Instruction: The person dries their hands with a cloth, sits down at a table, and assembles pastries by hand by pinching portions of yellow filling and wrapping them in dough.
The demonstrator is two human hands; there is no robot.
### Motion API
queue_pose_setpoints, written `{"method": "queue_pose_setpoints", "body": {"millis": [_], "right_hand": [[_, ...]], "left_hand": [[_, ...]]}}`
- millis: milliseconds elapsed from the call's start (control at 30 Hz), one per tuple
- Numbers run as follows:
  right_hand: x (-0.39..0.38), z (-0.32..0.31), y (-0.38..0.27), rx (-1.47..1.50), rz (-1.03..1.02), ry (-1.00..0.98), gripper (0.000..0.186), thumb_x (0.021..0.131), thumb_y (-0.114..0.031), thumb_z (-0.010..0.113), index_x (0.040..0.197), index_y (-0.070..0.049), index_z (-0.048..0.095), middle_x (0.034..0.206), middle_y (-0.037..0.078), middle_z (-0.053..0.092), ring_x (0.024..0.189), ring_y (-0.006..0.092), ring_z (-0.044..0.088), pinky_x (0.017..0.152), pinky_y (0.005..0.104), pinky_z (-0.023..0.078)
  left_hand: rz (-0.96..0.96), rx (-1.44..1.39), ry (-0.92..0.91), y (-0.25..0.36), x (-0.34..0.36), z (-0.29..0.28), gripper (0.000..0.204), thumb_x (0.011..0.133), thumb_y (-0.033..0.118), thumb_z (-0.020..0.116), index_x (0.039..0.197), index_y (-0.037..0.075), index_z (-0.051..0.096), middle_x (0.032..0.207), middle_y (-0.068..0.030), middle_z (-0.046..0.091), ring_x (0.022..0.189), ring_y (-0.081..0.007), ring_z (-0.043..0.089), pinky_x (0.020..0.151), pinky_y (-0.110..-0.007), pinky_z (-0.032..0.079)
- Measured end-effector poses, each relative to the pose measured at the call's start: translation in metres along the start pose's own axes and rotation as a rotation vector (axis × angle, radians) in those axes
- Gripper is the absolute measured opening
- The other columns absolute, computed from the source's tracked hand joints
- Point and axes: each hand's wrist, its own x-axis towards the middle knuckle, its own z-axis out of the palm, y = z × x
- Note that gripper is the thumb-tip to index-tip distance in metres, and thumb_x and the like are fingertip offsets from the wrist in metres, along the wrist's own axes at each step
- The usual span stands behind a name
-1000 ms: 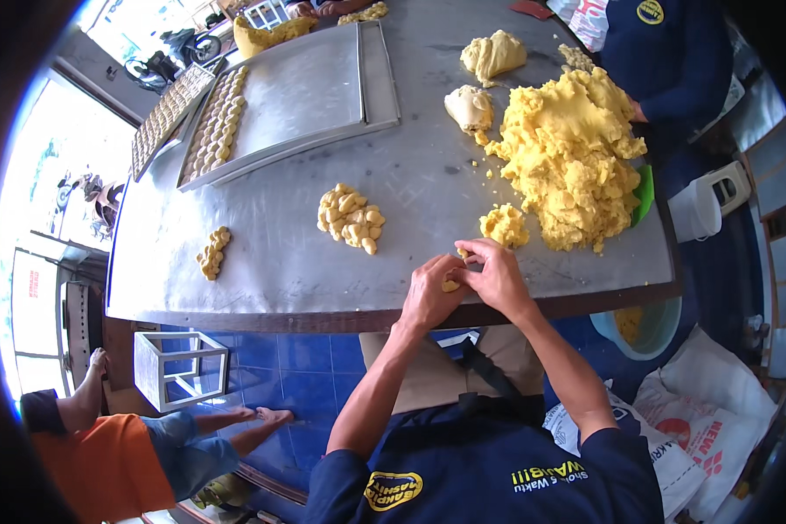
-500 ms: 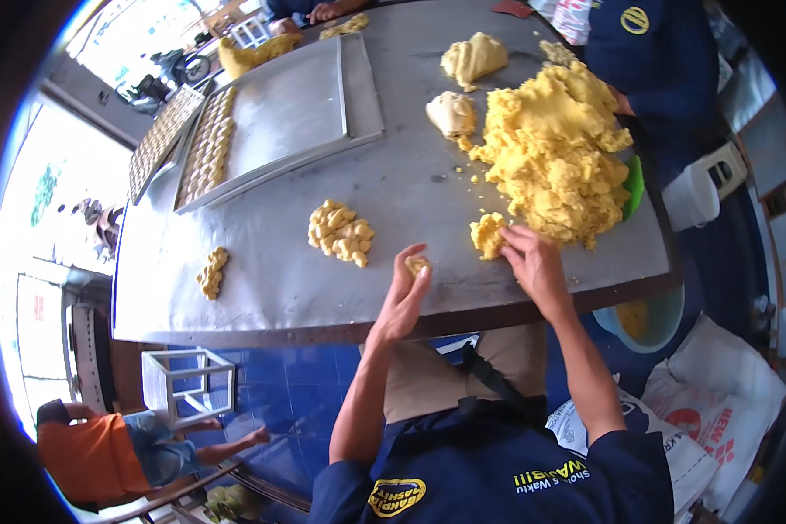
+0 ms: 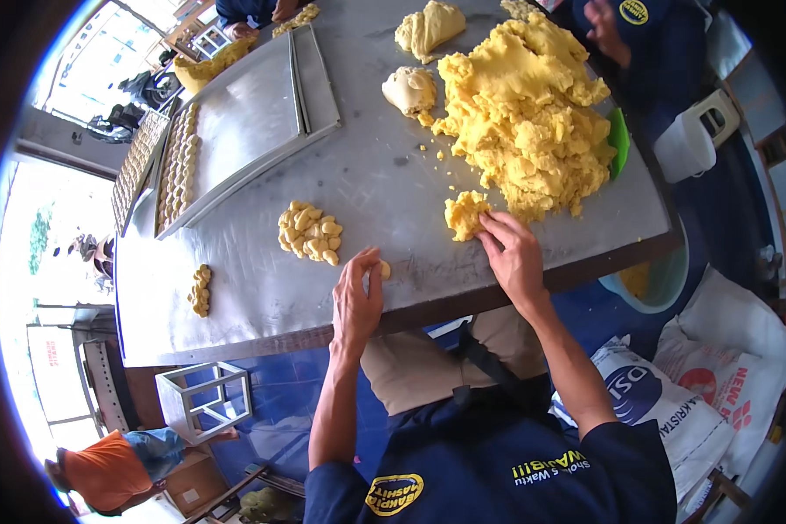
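Note:
My left hand is at the table's near edge, fingers curled, with a small pale piece of dough at its thumb side. Much of the grip is hidden behind the back of the hand. My right hand pinches the edge of a small crumbly lump of yellow filling lying on the metal table. Behind that lump rises a big heap of the same yellow filling. Left of my left hand lies a pile of small dough pieces, and farther left a smaller cluster of dough pieces.
Large metal trays at the far left hold rows of dough balls. Two dough lumps sit beside the heap, a green scraper at its right. Co-workers stand at the far side. A basin and sacks are below right.
My left hand has turned its palm down and moved left, the dough piece now at its thumb side. My right hand stays at the yellow lump. The view has shifted, and a co-worker's hand has lifted.

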Motion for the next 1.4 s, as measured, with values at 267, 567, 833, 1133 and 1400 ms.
{"method": "queue_pose_setpoints", "body": {"millis": [267, 567, 833, 1133, 1400], "right_hand": [[-0.005, 0.003, 0.006, -0.013, -0.03, 0.07, 0.033, 0.085, -0.005, 0.079, 0.118, -0.004, 0.074, 0.114, 0.009, 0.072, 0.102, 0.0299, 0.068, 0.088, 0.0391, 0.056], [-0.005, 0.005, -0.002, 0.001, -0.059, 0.068, 0.031, 0.086, -0.004, 0.079, 0.117, -0.003, 0.074, 0.114, 0.012, 0.072, 0.102, 0.033, 0.069, 0.089, 0.0396, 0.056], [0.001, 0.001, 0.012, 0.039, -0.042, -0.097, 0.071, 0.089, -0.006, 0.076, 0.154, -0.015, 0.049, 0.135, 0.018, 0.057, 0.122, 0.037, 0.055, 0.104, 0.0459, 0.046], [0.045, -0.002, 0.028, 0.132, -0.073, -0.374, 0.052, 0.089, -0.018, 0.08, 0.138, -0.008, 0.067, 0.135, 0.022, 0.066, 0.124, 0.0391, 0.063, 0.106, 0.0435, 0.049], [0.033, -0.01, 0.012, -0.238, -0.237, -0.345, 0.039, 0.08, 0.001, 0.071, 0.119, -0.002, 0.075, 0.095, 0.019, 0.067, 0.091, 0.0353, 0.063, 0.087, 0.044, 0.05]], "left_hand": [[-0.214, -0.045, 0.005, 0.017, 0.051, -0.01, 0.028, 0.11, 0.021, 0.045, 0.096, 0.0, 0.058, 0.108, -0.0236, 0.073, 0.099, -0.0458, 0.069, 0.08, -0.05, 0.053], [0.05, 0.31, 0.071, -0.03, 0.069, 0.007, 0.025, 0.104, 0.026, 0.052, 0.105, 0.005, 0.065, 0.103, -0.0159, 0.064, 0.102, -0.0353, 0.058, 0.092, -0.049, 0.042], [0.055, 0.081, 0.027, -0.019, -0.006, -0.038, 0.033, 0.093, 0.005, 0.071, 0.125, 0.003, 0.064, 0.124, -0.018, 0.06, 0.101, -0.032, 0.066, 0.085, -0.043, 0.057], [-0.186, 0.167, 0.213, -0.061, 0.029, -0.048, 0.034, 0.087, 0.012, 0.076, 0.113, -0.002, 0.058, 0.107, -0.0236, 0.066, 0.095, -0.0435, 0.065, 0.08, -0.053, 0.052], [0.041, 0.034, 0.24, -0.033, -0.008, -0.033, 0.024, 0.084, 0.001, 0.064, 0.107, 0.001, 0.072, 0.104, -0.0146, 0.072, 0.105, -0.0334, 0.067, 0.088, -0.042, 0.055]]}}
